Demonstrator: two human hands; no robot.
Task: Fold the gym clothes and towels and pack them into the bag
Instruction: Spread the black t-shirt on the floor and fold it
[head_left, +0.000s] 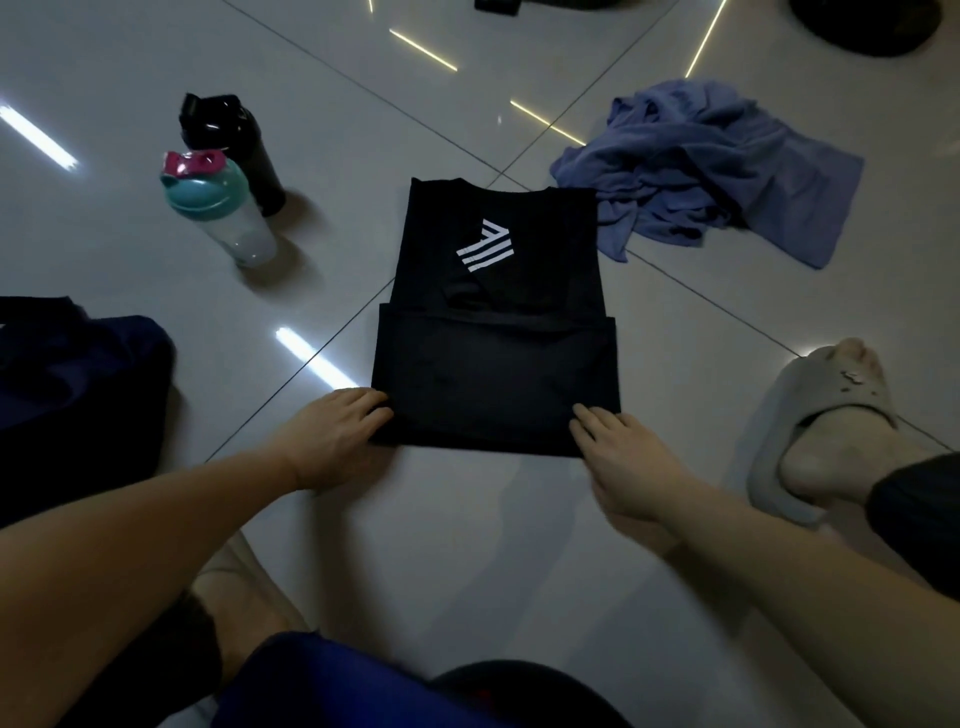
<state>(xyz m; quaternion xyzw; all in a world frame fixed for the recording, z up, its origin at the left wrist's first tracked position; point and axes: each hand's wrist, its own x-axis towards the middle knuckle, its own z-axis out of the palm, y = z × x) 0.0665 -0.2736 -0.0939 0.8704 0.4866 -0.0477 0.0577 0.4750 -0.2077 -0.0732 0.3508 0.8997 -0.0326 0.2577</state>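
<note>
Midway through the folding, you have the black shirt (493, 374) half doubled, just beyond your fingertips. Your right hand (618, 462) rests nearly straight fingers on its near corner. Your left hand (343, 431) bends its fingers at the other corner, and I cannot tell whether it grips. The next move probably calls for one more fold away from you. The blue towel (691, 171) waits crumpled beyond your right fingers.

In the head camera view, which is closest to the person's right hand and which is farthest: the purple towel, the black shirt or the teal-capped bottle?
1. black shirt: the right hand touches its near right corner.
2. purple towel: crumpled, beyond the shirt on the right.
3. teal-capped bottle: far left, across the shirt.
</note>
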